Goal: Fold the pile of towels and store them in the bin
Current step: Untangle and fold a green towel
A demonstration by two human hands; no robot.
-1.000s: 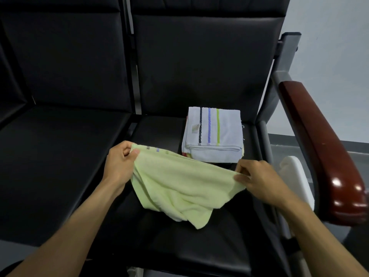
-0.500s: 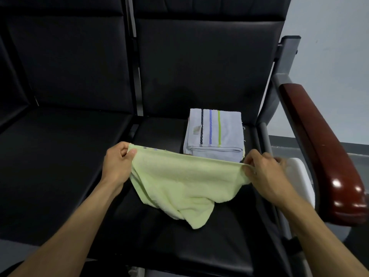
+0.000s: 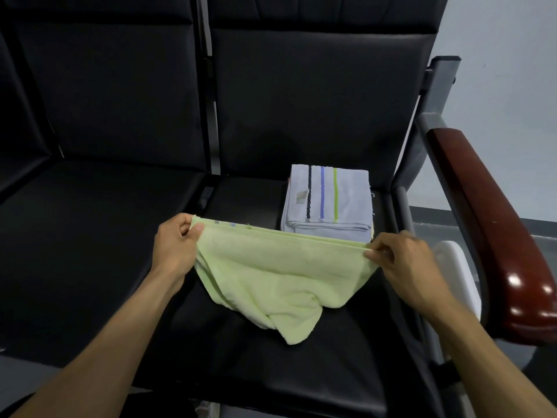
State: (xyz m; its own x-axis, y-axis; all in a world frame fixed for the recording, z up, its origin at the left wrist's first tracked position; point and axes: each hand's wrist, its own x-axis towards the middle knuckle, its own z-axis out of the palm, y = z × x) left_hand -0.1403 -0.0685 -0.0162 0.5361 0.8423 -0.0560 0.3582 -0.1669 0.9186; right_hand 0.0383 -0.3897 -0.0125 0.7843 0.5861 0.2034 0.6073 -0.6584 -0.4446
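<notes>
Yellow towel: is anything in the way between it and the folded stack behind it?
Nothing visible. The yellow towel, held by the left hand and right hand, hangs directly in front of the striped folded towel atop the stack.

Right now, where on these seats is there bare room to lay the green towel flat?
The left seat cushion is bare across its visible width. On the right seat, a bare patch lies left of the folded striped towel, and another in front of the green towel. It is crowded at the right rear, between the striped towel and the wooden armrest.
</notes>
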